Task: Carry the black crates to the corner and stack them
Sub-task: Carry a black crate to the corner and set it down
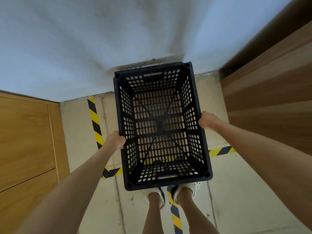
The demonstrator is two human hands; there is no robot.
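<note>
Crate (162, 125), black and perforated, fills the middle of the head view, open side up and empty, its long axis running from twelve to six o'clock. It is held up off the floor (77, 132), which shows pale through the slotted bottom; whether anything lies directly beneath it cannot be told. A slot handle is cut into each short end, at twelve and at six.

The left hand (116, 139) grips the long rim at about nine o'clock, fingers curled closed over the edge. The right hand (206, 120) grips the opposite long rim at about three o'clock, fingers wrapped closed on it as well, set a little farther toward twelve than the left. Both forearms are bare and reach in from the lower corners.

Just past the crate's near end, at six o'clock, two feet in white shoes (159, 196) stand on the floor. Yellow-and-black hazard tape (95, 119) marks out lines on the floor, one strip at nine to ten o'clock, another crossing under the crate toward four.

A white wall (84, 39) stands at twelve o'clock. A wooden panel (25, 141) sits at eight to nine o'clock, and a darker wooden surface (270, 90) rises at two to three.
</note>
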